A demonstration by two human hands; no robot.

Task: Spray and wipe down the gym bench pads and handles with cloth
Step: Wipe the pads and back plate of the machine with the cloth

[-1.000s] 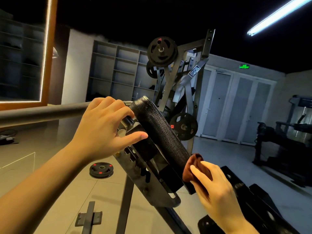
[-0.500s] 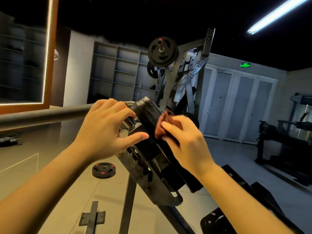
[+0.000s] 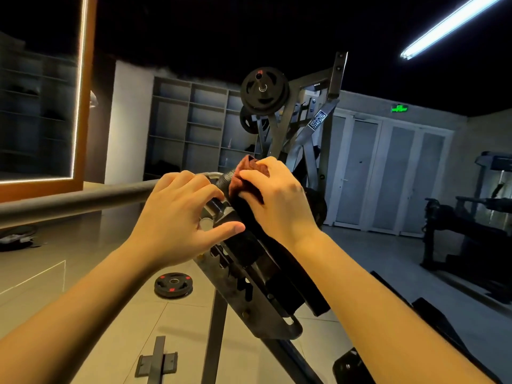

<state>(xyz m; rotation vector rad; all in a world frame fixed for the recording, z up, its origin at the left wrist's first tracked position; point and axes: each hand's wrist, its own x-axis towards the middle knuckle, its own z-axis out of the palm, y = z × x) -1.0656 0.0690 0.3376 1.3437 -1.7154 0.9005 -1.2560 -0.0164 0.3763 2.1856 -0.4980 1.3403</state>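
While wiping is under way, right hand (image 3: 277, 200) clamps rust-brown bunched cloth (image 3: 250, 169) in curled fingers on top end of black textured vinyl pad (image 3: 277, 275), centre scene; left hand (image 3: 177, 223), fingers curled, steadies grey steel frame (image 3: 235, 295). Pad's long axis slants high-far-left to low-near-right. Next, likely: drag cloth down its length

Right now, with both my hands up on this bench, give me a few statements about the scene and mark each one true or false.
1. The right hand presses a reddish-brown cloth on the black pad. True.
2. The left hand holds a spray bottle. False: it grips the metal frame beside the pad, and no bottle is in view.
3. A weight plate lies flat on the floor. True.
4. The cloth sits at the pad's lower end. False: it is at the upper end.
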